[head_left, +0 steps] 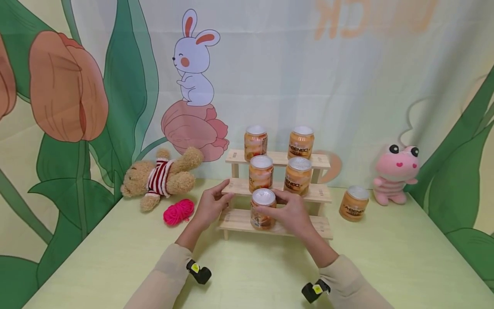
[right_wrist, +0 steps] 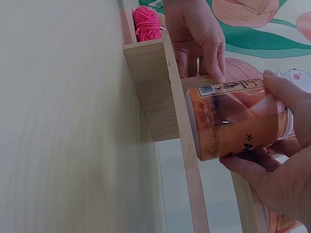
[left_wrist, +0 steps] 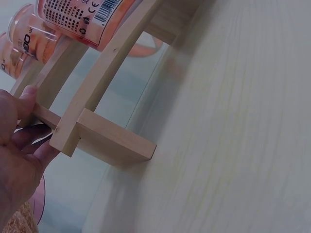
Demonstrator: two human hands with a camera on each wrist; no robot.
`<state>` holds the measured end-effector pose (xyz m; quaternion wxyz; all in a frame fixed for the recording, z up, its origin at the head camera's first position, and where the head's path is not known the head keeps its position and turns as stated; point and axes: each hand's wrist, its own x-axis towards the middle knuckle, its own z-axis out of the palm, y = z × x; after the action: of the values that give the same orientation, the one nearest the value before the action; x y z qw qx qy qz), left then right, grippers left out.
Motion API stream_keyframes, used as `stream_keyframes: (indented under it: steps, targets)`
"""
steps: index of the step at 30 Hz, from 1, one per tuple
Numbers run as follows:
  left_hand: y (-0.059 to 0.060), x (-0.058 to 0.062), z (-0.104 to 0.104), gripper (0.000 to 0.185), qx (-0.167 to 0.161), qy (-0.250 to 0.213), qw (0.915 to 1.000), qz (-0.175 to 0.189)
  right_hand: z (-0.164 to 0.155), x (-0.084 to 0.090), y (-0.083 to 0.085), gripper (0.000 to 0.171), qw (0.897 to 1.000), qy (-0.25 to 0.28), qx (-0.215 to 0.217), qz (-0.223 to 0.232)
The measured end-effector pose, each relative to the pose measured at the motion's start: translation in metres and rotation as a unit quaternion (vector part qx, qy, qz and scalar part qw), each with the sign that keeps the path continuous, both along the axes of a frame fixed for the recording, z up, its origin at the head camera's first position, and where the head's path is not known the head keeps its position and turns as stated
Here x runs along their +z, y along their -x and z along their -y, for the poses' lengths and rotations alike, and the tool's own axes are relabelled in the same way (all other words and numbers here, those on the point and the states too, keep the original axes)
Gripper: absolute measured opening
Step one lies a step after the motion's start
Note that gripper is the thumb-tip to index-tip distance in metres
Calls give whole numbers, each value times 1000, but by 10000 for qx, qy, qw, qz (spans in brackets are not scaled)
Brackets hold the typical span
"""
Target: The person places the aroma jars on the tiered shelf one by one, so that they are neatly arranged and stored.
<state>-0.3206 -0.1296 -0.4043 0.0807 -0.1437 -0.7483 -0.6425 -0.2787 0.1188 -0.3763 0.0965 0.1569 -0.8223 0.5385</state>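
Note:
A three-step wooden rack (head_left: 235, 221) stands on the table with two orange jars on the top step and two on the middle one. My right hand (head_left: 287, 212) grips an orange jar (head_left: 262, 208) with a silver lid, standing on the lowest step; the right wrist view shows its fingers (right_wrist: 286, 97) curled round the jar (right_wrist: 238, 119). My left hand (head_left: 211, 204) holds the left end of the middle step, thumb (left_wrist: 24, 99) on top of the wood (left_wrist: 73, 126) and fingers under it.
A sixth orange jar (head_left: 353, 203) stands on the table right of the rack, beside a pink plush frog (head_left: 395, 174). A teddy bear (head_left: 162, 178) and a pink yarn ball (head_left: 179, 211) lie to the left. A printed backdrop hangs close behind.

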Motion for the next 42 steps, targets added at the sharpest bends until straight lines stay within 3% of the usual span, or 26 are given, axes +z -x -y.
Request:
stream_keyframes:
  steps: [4, 7, 31, 42]
  targets:
    - [0, 0, 0, 50, 35, 31, 10000, -15, 1, 1, -1, 67, 10000, -7, -51, -12]
    - [10, -12, 1, 51, 113, 55, 9999, -37, 2, 1, -1, 68, 9999, -60, -101, -18]
    - [9, -11, 1, 52, 120, 33, 9999, -41, 16, -1, -1, 60, 9997, -103, -31, -211]
    - [10, -12, 0, 52, 119, 56, 9999, -55, 20, -4, -3, 60, 9995, 179, -165, -183]
